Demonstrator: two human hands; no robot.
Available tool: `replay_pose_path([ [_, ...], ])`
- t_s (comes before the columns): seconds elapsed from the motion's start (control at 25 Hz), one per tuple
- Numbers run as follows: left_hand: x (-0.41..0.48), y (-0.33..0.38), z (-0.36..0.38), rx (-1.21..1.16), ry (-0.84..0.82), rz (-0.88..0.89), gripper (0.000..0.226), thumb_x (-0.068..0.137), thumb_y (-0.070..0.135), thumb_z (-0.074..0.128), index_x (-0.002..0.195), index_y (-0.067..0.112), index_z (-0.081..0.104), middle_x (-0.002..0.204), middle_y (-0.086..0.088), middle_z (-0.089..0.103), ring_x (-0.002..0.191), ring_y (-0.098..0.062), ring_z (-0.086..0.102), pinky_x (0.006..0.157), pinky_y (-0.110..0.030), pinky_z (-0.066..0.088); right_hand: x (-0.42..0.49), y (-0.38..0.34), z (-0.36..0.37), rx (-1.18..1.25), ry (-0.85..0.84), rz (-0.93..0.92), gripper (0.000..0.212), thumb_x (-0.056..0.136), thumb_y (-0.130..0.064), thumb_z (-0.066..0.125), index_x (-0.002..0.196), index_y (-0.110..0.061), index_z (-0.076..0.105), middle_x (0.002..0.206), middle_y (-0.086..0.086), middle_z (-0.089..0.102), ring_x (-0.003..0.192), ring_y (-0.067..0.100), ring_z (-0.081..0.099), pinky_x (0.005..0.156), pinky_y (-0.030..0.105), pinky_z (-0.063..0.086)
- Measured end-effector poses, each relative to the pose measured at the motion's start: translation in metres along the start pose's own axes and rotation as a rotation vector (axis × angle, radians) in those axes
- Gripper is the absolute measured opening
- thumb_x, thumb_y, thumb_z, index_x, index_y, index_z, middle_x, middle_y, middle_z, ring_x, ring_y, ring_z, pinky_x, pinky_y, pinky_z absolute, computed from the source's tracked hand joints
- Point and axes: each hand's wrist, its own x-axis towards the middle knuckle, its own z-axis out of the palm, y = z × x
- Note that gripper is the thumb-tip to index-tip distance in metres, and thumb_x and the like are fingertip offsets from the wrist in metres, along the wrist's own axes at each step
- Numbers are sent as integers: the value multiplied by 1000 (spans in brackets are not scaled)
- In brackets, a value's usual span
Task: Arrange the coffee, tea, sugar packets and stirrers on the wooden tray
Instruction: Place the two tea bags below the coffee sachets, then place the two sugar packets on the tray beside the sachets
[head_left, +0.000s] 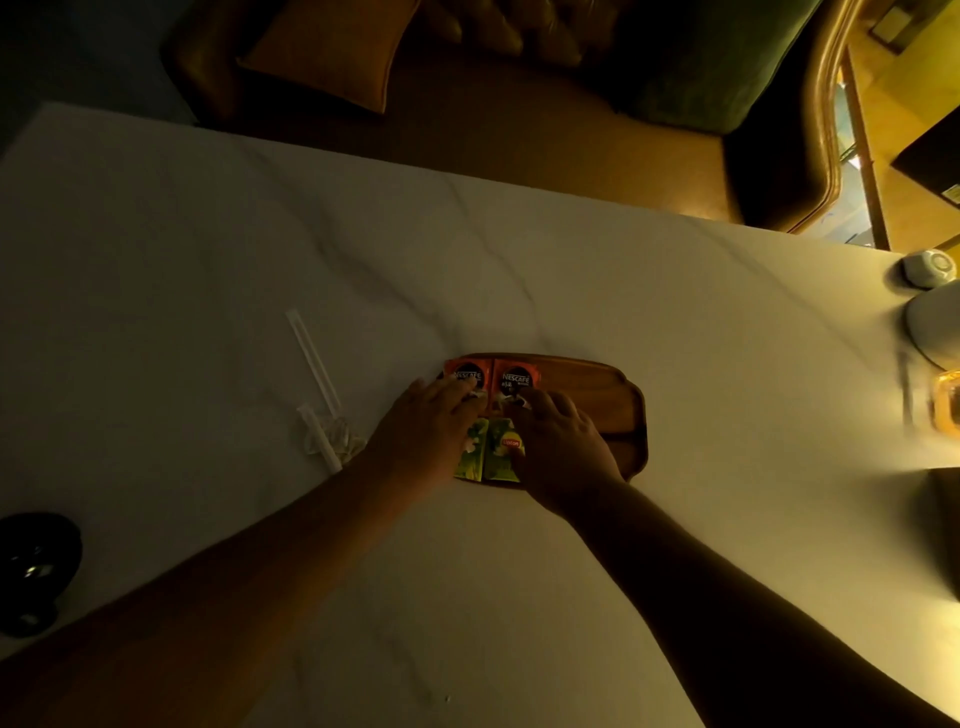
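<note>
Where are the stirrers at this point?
In the head view the wrapped stirrers lie on the white table, off the wooden tray, to the left of the left hand.

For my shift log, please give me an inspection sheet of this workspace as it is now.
Surface: white marble-look table, dimly lit.
Job's things: wooden tray; two Nescafé packets side by side at its far left; two green Lipton packets below them; wrapped stirrers lying left of the tray, off it. Sugar: nothing seen.
Clutter: black object at left edge; white items at right edge.
Grippers: left hand and right hand flat on the packets.
Cables: nothing seen.
Surroundings: brown seat with cushion behind the table.
</note>
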Motion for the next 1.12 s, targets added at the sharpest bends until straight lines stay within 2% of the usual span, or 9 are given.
replay_pose_path([
  [0.12, -3, 3, -3, -16, -5, -15, 54, 94, 27, 52, 146, 17, 40, 157, -11, 35, 144, -32, 31, 118, -50, 19, 0, -2, -1, -15, -9, 7, 58, 92, -43, 56, 145, -27, 40, 152, 6, 40, 137, 31, 34, 105, 50, 40],
  [0.2, -7, 6, -8, -42, 27, -16, 49, 93, 23, 55, 141, 13, 48, 152, -14, 43, 139, -35, 39, 115, -52, 26, -2, -7, -5, -6, 5, 18, 56, 92, -42, 58, 144, -26, 42, 151, 6, 42, 138, 31, 33, 106, 51, 40],
  [0.32, -25, -2, -14, -58, 143, -80, 34, 90, 23, 55, 122, 14, 61, 128, -11, 61, 113, -35, 57, 91, -48, 50, -5, -29, -11, 64, 80, 40, 50, 90, -40, 61, 137, -26, 49, 139, 4, 51, 127, 27, 45, 99, 47, 49],
  [0.44, -55, -26, -19, -37, 143, -271, 19, 83, 25, 58, 100, 17, 63, 100, -7, 62, 88, -33, 59, 67, -43, 51, -3, -76, -9, 279, 38, 104, 28, 93, -35, 56, 120, -29, 60, 116, -1, 65, 103, 17, 62, 79, 33, 55],
  [0.56, -82, -53, -18, -43, 46, -405, 32, 76, 28, 70, 103, 13, 67, 103, -11, 65, 89, -35, 61, 69, -44, 54, 5, -127, 0, 421, -53, 147, 20, 92, -36, 58, 110, -30, 64, 103, -4, 71, 90, 14, 67, 68, 28, 55],
  [0.72, -102, -84, -12, -76, 21, -448, 31, 91, 39, 53, 112, 18, 62, 112, -7, 61, 95, -30, 61, 76, -43, 53, 31, -167, 13, 452, -83, 211, 35, 87, -48, 59, 110, -21, 60, 105, 4, 69, 92, 25, 67, 66, 33, 50],
  [0.92, -109, -103, -12, -1, 8, -434, 42, 86, 45, 44, 120, 24, 57, 110, -4, 59, 95, -28, 59, 75, -39, 47, 50, -186, 33, 293, -117, 244, 46, 84, -48, 65, 109, -11, 56, 105, 13, 62, 94, 34, 64, 68, 37, 50],
  [1.0, -107, -104, -12, 27, 17, -425, 41, 87, 46, 47, 122, 25, 57, 111, -3, 60, 98, -28, 58, 78, -39, 43, 54, -190, 38, 254, -116, 219, 43, 86, -45, 64, 108, -9, 57, 104, 14, 62, 94, 33, 63, 72, 38, 51],
  [1.12, -103, -103, -15, 59, 40, -426, 32, 87, 41, 53, 108, 19, 63, 104, -5, 65, 96, -30, 57, 78, -40, 41, 55, -194, 36, 304, -124, 237, 26, 89, -36, 62, 100, -13, 57, 98, 11, 64, 88, 30, 64, 67, 36, 52],
])
